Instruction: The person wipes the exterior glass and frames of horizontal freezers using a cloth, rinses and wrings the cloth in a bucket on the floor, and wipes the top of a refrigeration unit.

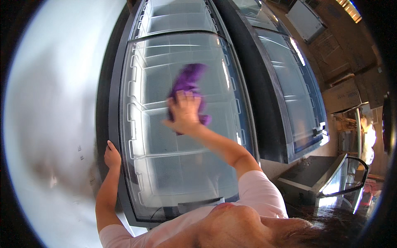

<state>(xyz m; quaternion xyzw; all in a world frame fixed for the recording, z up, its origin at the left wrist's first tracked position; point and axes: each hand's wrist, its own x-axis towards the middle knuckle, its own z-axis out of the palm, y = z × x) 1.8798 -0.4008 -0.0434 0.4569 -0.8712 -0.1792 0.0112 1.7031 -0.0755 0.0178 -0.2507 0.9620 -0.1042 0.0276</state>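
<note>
Under my right hand [184, 113] a crumpled purple cloth [189, 79] lies pressed on the curved glass lid [186, 173] of a chest display freezer. The fingers are spread over the cloth, and both look slightly blurred. My left hand [112, 156] rests on the freezer's dark frame [115, 102] at the left edge, its fingers partly hidden. Through the glass, white wire baskets or dividers [173, 153] show inside the lit white interior.
A white wall [55, 108] stands close on the left. To the right is a second dark display freezer [269, 93] with a glass top. Cardboard boxes [344, 94] are stacked beyond it, and another glass-fronted unit [310, 173] stands at the lower right.
</note>
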